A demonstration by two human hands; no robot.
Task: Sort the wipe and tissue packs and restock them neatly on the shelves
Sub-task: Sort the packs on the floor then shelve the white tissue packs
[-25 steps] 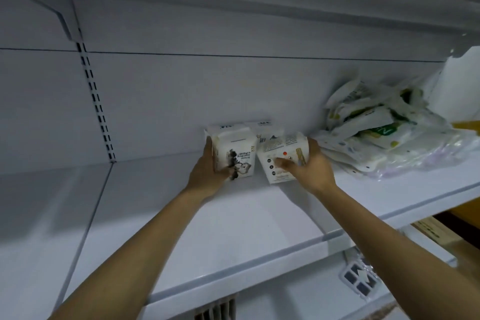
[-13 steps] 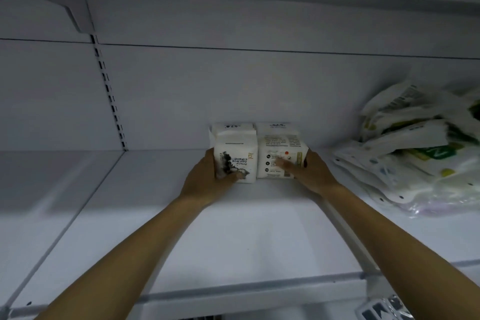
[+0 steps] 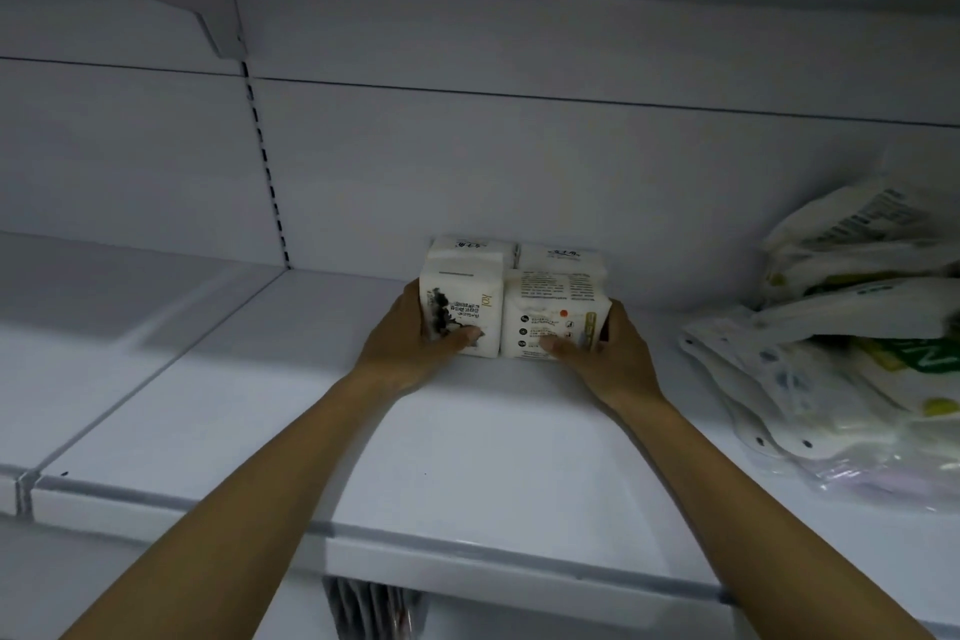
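My left hand (image 3: 410, 346) grips the left tissue pack (image 3: 464, 309), my right hand (image 3: 615, 356) the right tissue pack (image 3: 553, 314): thumbs on the fronts, other fingers hidden round the sides. The packs touch, deep on the shelf (image 3: 467, 463). Behind them are seemingly two rear packs (image 3: 558, 255); the wipe pile (image 3: 852, 327) is cut off rightward.

left hand (image 3: 402, 353) grips left white tissue pack (image 3: 462, 309) | right hand (image 3: 613, 359) grips right white tissue pack (image 3: 553, 314) | packs touching on white metal shelf (image 3: 260, 405)

The picture is dim, with a cold blue-grey cast. The shelf (image 3: 467, 457) is brightest at its front middle, and a soft shadow darkens its left part. The heap of packs (image 3: 857, 327) at the right edge is smeared, and straight lines bow towards the edges.
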